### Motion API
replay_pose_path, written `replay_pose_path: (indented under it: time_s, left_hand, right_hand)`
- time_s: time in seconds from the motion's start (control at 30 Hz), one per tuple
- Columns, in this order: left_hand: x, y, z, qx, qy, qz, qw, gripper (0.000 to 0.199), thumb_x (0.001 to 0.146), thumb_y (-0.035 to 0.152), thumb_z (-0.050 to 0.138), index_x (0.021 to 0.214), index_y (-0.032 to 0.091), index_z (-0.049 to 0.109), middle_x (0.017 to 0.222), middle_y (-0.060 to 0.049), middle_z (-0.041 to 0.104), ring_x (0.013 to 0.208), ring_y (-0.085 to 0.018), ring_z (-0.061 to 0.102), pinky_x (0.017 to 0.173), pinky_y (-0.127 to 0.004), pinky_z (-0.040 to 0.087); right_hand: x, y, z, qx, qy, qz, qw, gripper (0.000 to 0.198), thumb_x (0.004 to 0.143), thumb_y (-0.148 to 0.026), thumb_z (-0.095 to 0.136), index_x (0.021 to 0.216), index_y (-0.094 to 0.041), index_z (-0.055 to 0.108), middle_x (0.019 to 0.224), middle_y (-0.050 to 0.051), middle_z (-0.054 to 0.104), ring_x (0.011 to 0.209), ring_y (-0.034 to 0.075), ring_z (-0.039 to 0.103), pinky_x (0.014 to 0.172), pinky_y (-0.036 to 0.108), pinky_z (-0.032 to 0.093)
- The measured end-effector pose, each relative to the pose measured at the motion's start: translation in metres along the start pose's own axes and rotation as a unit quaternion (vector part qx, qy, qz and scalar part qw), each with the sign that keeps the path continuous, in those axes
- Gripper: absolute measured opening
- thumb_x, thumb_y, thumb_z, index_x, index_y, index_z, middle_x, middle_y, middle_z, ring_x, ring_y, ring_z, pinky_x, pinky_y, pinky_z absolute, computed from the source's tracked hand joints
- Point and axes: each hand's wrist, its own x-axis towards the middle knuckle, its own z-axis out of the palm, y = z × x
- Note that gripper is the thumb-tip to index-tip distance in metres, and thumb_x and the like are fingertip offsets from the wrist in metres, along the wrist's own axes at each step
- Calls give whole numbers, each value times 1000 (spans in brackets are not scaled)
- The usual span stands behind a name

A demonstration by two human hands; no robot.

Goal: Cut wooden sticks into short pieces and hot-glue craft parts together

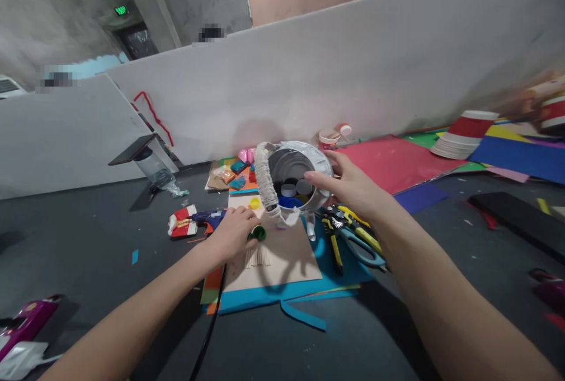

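My right hand [355, 186] grips the right rim of a round whitish tub [298, 154], thumb over the edge. The tub tilts so that its mouth faces me, and several bottle caps [289, 191] in blue, white and dark colours lie inside. A handle wrapped in pale cord [263, 175] curves along its left side. Just left of the tub, my left hand [235, 229] is low over a beige board, fingers curled, pinching a green bottle cap [258, 232]. A yellow cap [255, 203] lies on the board beyond these fingers. Short wooden sticks [258, 257] lie in a row nearer me.
Left of the board lies a blue glue gun [209, 217] on a red-and-white paper piece [183, 222]. Wire strippers [334, 239] and blue-handled scissors [362, 248] rest on the right. Behind stand stacked paper cups [465, 133], coloured sheets [392, 160] and a white partition [331, 69].
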Motion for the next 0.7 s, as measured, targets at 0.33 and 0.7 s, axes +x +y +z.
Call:
replay_pose_path:
  time_s: [0.33,0.7]
  left_hand:
    - [-13,16,-52,-70,418,118,898,21,86,10,52,105,17,56,98,-9,61,94,-20,56,81,-38,50]
    - [25,39,-76,130,127,114,977,31,89,7,37,111,8,58,114,-18,60,110,-30,54,94,-49,46]
  right_hand:
    - [-9,-11,3,-12,-21,-28,999,83,74,-54,69,143,-26,34,129,12,57,111,32,59,89,48,51]
    - [-10,-9,10,-14,-29,-33,999,84,72,-51,71,143,-24,33,135,13,51,115,31,56,91,46,50]
